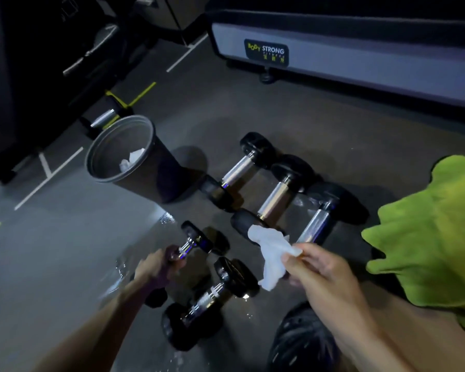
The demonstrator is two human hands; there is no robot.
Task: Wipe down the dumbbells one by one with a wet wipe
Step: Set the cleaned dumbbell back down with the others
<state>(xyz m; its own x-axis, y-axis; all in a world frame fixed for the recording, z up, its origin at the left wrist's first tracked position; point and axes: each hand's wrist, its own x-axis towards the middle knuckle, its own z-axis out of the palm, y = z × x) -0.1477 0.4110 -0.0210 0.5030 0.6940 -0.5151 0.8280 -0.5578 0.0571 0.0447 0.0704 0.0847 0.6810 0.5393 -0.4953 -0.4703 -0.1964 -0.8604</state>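
Mid-task, by the look of it. Left hand [159,267] wrapped around a small dumbbell [191,245] at 7 o'clock; right hand [314,267] pinching a crumpled wet wipe [271,253]. Three larger dumbbells [277,194] centre, another [204,299] at 6 o'clock (wiped or not, unclear). Used wipe [132,158] in bin [102,149].

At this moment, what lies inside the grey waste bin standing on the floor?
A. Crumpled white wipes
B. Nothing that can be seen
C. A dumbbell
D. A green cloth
A: crumpled white wipes lie at the bottom of the grey waste bin, while the dumbbells sit outside it on the floor and the right hand pinches another wet wipe.
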